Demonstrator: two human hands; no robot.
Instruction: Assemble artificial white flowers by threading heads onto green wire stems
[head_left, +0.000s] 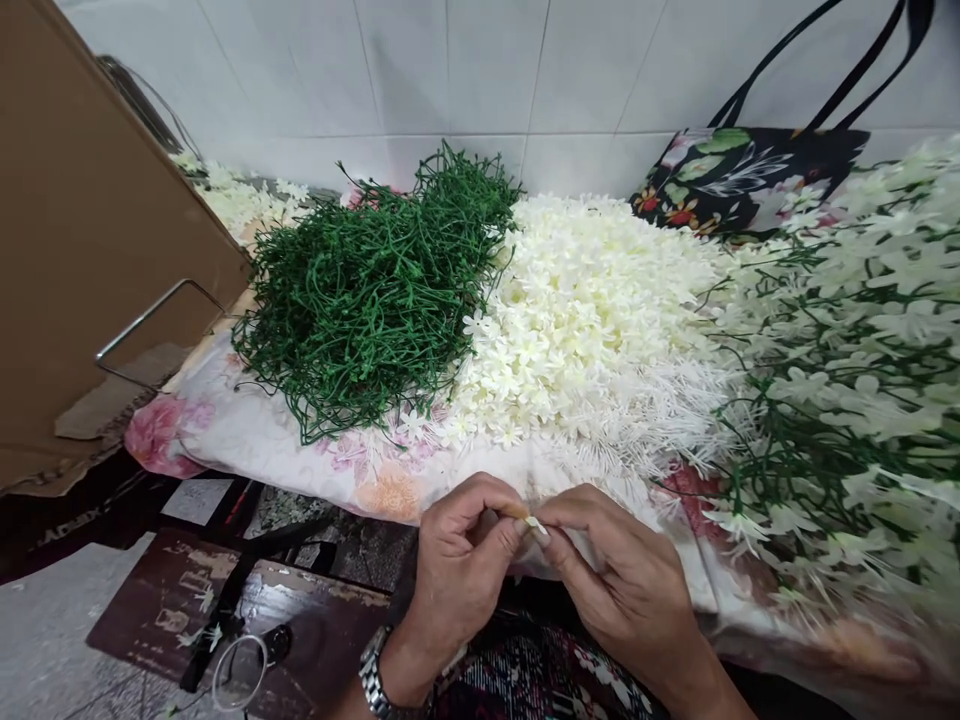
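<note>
- Pinching a small white piece (536,525) between thumb and forefinger, the left hand (466,545) meets the right hand (626,570), whose thumb and forefinger grip the same piece.
- The piece sits between the fingertips of both hands, just in front of the edge of a floral cloth (289,445); most of it is hidden, so its exact shape cannot be told.
- The left wrist wears a metal watch (371,672).
- Beyond the hands, a heap of white blossoms (577,290) lies on the cloth, with thin white strands (660,405) at its near right side.
- Left of the blossoms, touching them, is a tangled pile of green stems (367,300).
- To the right spread white flowers on green stems (862,400).
- A dark floral bag (757,180) stands behind, near the tiled wall (487,70).
- A cardboard panel (112,230) rises at far left.
</note>
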